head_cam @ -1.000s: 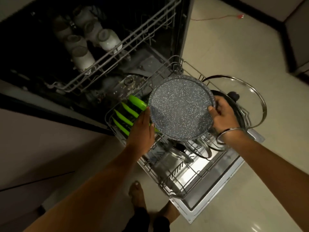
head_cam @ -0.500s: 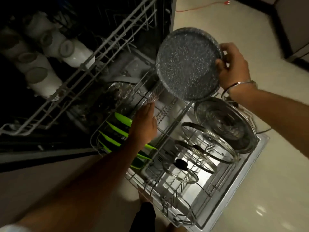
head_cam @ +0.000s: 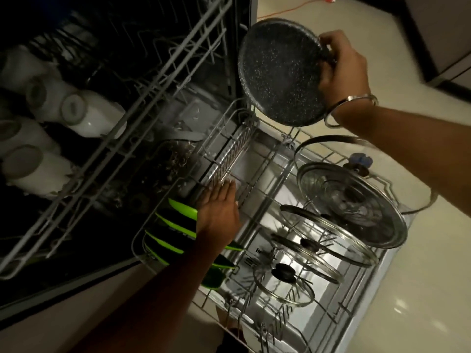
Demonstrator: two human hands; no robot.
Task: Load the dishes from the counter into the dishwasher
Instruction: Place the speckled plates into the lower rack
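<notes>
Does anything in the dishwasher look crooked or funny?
Only a little. The biggest glass lid leans far over instead of standing straight like the smaller lids in front. Nothing looks spilled or broken. The speckled pan isn't in yet: the right hand holds it up.

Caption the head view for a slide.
Right hand holds a round dark speckled pan above the lower wire rack while left hand reaches in beside green plates.

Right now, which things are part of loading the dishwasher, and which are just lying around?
Part of the job: speckled pan gripped by the right hand; left hand reaching into the bottom rack; glass lids; green plates; white mugs.

Just lying about: orange cable on the floor.
</notes>
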